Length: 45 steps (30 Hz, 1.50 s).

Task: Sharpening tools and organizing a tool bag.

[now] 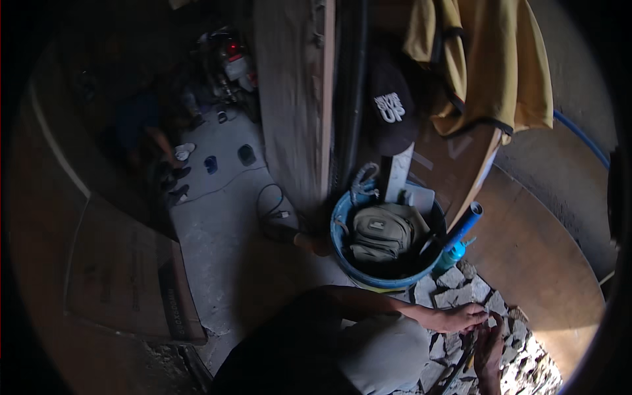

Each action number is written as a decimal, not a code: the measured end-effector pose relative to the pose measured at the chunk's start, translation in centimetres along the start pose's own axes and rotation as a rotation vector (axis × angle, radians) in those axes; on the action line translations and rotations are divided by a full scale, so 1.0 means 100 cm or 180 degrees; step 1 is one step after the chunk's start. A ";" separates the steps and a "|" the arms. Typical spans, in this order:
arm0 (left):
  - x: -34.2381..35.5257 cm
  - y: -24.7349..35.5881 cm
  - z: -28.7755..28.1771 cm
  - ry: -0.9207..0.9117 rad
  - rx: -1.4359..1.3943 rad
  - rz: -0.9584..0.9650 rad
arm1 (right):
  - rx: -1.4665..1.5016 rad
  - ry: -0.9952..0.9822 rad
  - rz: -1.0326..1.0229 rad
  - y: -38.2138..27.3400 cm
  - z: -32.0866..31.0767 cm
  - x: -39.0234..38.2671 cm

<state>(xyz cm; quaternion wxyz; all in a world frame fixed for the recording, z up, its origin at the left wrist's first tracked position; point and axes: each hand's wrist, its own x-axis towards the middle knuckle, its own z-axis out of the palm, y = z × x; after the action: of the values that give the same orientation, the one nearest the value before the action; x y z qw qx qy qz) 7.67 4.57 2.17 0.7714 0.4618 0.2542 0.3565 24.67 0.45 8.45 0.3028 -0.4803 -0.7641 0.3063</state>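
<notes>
My left hand [461,318] reaches out from a dark sleeve toward the lower right, its fingers drawn together. Just beside it, my right hand [487,349] comes up from the lower edge with bent fingers. The fingertips of both hands meet at a small pale thing, too small to name. Under them lies a heap of broken grey stone pieces [454,299]. A thin dark strip, perhaps a cable or tool, runs among the stones below the left hand; I cannot make out whether a hand touches it. My light-coloured trouser knee [388,352] is close to the left forearm.
A blue tub [342,253] holds a grey-green bag [388,230]. Next to it stand a blue tube [466,222] and a teal bottle [450,257]. A dark cap [390,105] and yellow shirt [487,72] hang above. A cable [266,210], sandals [246,155] and a motorcycle [230,66] are farther off.
</notes>
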 end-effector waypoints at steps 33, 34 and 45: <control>0.036 0.043 0.134 -0.0462 0.0363 -0.0713 | -0.4079 0.2342 0.3138 0.063 -0.357 -0.345; 0.040 0.045 0.133 -0.0536 0.0418 -0.0816 | -0.4001 0.2761 0.3917 0.035 -0.383 -0.396; 0.053 0.012 0.152 -0.0958 0.0242 -0.1167 | -0.2957 0.2776 0.7173 -0.048 -0.416 -0.600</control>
<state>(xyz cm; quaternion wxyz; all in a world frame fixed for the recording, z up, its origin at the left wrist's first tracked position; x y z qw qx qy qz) 21.50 1.00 9.70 0.8345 0.4846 0.2292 0.1278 74.85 -49.04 28.08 -0.0920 -0.9747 0.1861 -0.0823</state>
